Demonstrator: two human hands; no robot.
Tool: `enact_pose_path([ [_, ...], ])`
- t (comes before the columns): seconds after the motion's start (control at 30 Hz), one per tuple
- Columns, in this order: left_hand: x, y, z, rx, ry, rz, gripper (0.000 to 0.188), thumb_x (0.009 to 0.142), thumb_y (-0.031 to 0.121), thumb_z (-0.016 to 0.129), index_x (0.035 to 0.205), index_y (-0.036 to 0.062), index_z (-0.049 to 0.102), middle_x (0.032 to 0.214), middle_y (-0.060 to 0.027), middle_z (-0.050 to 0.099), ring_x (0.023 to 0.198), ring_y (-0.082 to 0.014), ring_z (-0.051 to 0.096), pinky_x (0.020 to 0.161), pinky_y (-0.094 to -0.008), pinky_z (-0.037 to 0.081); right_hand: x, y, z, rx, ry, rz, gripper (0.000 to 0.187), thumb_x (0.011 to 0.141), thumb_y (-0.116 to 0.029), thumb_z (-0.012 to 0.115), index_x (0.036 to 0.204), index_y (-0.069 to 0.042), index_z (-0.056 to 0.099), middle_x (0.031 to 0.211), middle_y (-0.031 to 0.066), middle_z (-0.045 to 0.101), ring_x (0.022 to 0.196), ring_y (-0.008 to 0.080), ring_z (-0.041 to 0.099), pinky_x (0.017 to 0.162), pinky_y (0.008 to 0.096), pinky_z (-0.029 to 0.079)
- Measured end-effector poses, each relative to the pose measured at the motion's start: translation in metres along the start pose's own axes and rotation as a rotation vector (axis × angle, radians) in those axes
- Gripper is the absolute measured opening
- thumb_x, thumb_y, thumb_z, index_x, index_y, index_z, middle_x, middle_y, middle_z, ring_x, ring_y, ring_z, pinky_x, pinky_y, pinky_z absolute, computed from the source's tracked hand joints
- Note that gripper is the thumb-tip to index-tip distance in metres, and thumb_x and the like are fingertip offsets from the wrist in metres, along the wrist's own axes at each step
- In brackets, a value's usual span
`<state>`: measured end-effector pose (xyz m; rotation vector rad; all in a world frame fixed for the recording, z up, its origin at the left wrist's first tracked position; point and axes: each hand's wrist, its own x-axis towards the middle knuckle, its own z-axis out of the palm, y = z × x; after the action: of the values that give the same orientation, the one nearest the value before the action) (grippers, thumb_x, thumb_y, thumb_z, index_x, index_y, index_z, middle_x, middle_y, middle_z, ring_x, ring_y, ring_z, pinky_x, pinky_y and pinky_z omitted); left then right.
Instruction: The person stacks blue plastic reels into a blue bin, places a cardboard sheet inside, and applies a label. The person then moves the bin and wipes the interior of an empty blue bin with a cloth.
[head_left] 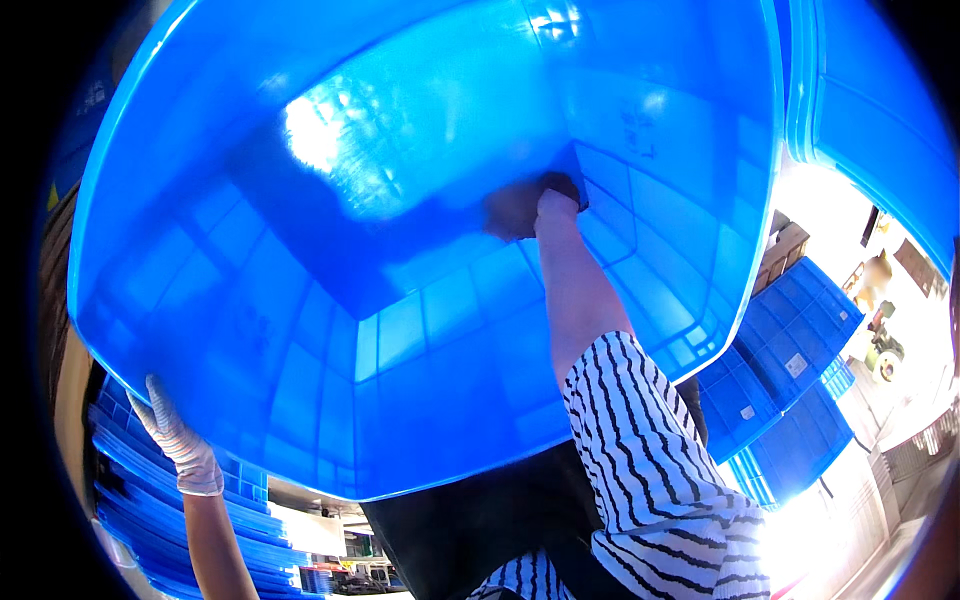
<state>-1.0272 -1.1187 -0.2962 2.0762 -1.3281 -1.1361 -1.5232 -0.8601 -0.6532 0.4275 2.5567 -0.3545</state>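
A large blue plastic bin (pixel 450 420) is tilted with its open mouth toward me and fills most of the view. My left hand (pixel 178 440), in a white knit glove, grips its rim at the lower left. My right arm reaches deep inside, and my right hand (pixel 556 204) is closed near the far corner of the bin's bottom. Against the plastic there, a brownish, dark cloth-like piece (pixel 514 208) shows at the hand; its kind is unclear. The right fingers are mostly hidden. Bright light glares off the inner bottom.
Stacked blue bins (pixel 150 500) stand at the lower left behind my left forearm. More blue bins (pixel 775 340) are piled on the right, and another large one (pixel 885 120) rises at the upper right. A person (pixel 877 280) is at the far right.
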Motion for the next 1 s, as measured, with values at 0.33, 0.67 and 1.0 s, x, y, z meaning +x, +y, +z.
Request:
enact_pose_path([
  [0.33, 0.016, -0.028, -0.037, 0.166, -0.099, 0.157, 0.054, 0.092, 0.02, 0.06, 0.142, 0.0175, 0.039, 0.145, -0.0174, 0.033, 0.128, -0.0336, 0.043, 0.102, -0.043, 0.046, 0.006, -0.001, -0.007, 0.024, -0.034, -0.014, 0.067, 0.079, -0.013, 0.059, 0.133, 0.016, 0.031, 0.132, 0.032, 0.045, 0.114, 0.0402, 0.055, 0.097, 0.0424, 0.047],
  [0.67, 0.002, 0.006, 0.013, -0.068, -0.036, -0.012, 0.055, 0.093, 0.035, 0.059, 0.138, 0.0085, 0.04, 0.125, -0.0105, 0.053, 0.108, -0.0224, 0.052, 0.094, -0.0381, 0.045, -0.006, -0.002, -0.029, 0.503, 0.029, 0.36, 0.045, 0.08, -0.007, 0.057, 0.124, -0.001, 0.051, 0.114, 0.0193, 0.059, 0.1, 0.032, 0.06, 0.086, 0.0467, 0.05],
  [1.0, 0.016, -0.022, -0.006, 0.22, -0.093, 0.264, 0.06, 0.092, 0.036, 0.06, 0.141, 0.0099, 0.037, 0.129, -0.0125, 0.05, 0.111, -0.0245, 0.051, 0.096, -0.0409, 0.044, -0.012, 0.004, -0.021, 0.08, 0.019, -0.245, 0.051, 0.079, -0.01, 0.058, 0.124, 0.004, 0.04, 0.123, 0.0269, 0.051, 0.113, 0.0431, 0.053, 0.095, 0.0485, 0.046],
])
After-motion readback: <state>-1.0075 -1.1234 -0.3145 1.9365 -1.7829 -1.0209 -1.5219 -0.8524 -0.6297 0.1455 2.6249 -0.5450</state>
